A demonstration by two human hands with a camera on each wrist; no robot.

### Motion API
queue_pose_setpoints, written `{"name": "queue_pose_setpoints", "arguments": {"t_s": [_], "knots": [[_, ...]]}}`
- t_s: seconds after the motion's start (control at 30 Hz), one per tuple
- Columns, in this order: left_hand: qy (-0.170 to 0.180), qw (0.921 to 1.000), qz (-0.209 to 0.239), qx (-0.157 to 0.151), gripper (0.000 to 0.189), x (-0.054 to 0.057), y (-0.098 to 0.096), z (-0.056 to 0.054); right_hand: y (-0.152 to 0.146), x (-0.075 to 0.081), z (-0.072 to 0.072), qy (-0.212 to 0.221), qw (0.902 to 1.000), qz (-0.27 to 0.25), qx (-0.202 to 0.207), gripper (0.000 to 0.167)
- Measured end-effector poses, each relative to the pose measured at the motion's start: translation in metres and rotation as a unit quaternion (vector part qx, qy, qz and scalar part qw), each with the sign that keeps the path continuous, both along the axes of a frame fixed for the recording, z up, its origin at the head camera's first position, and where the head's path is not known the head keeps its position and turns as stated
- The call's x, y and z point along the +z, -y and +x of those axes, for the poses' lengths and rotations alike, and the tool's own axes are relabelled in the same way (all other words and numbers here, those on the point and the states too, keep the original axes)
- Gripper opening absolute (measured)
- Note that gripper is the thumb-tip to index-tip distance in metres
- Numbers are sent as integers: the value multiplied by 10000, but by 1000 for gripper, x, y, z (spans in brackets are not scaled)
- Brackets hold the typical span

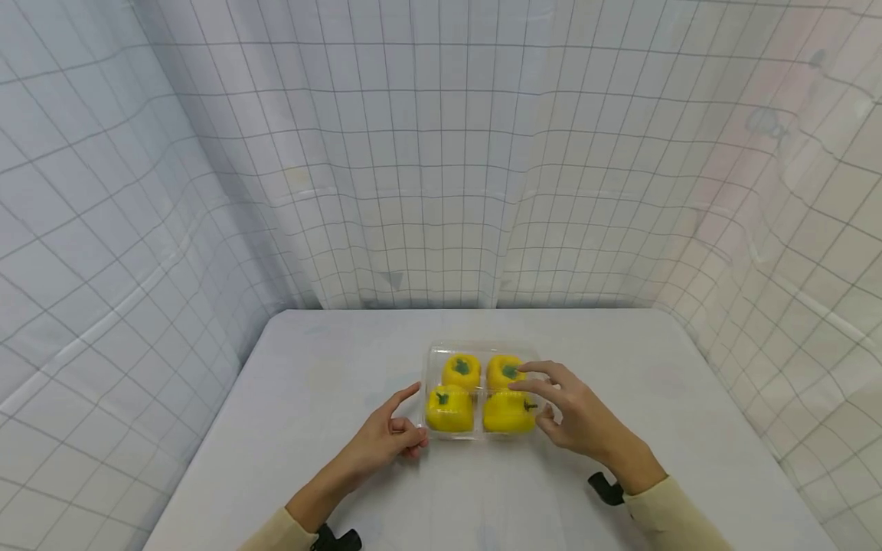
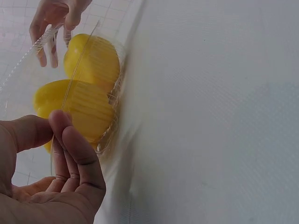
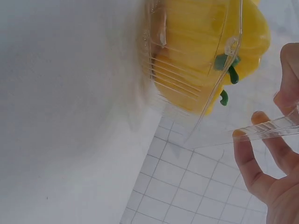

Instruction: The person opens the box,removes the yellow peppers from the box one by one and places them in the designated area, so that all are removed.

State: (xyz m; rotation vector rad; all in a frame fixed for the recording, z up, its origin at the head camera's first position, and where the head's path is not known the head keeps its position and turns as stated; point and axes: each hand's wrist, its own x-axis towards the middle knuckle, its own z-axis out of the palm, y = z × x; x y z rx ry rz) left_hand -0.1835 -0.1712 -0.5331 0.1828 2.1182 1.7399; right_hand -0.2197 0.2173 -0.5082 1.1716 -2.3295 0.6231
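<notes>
Several yellow bell peppers (image 1: 449, 409) with green stems lie in a clear plastic clamshell box (image 1: 478, 438). Its clear lid (image 3: 268, 130) stands raised and slanted over them, hard to make out in the head view. My left hand (image 1: 386, 444) is at the box's near left corner and pinches its clear rim between thumb and fingertips, with the index finger stretched along the left side. At the right side, my right hand (image 1: 579, 417) holds the lid's edge between thumb and fingers. In the left wrist view the right fingers show through the clear plastic.
The box sits on a white table (image 1: 331, 367). White curtains with a grid pattern (image 1: 441, 153) enclose the back and both sides. Each wrist bears a black camera mount (image 1: 606, 488), near the table surface.
</notes>
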Motion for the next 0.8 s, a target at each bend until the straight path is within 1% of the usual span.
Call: {"name": "queue_pose_setpoints", "arguments": {"t_s": [0.2, 0.57, 0.67, 0.8], "knots": [[16, 10000, 11, 1, 89, 0, 0, 1, 0, 2, -3, -34, 9999, -59, 85, 75], [-3, 10000, 7, 5, 90, 0, -1, 2, 1, 10, -5, 22, 9996, -280, -4, 74], [7, 10000, 4, 12, 90, 0, -1, 3, 0, 10, -7, 63, 9994, -334, -19, 74], [33, 10000, -2, 32, 90, 1, -1, 3, -2, 9, -11, 11, 9989, -459, 17, 72]]}}
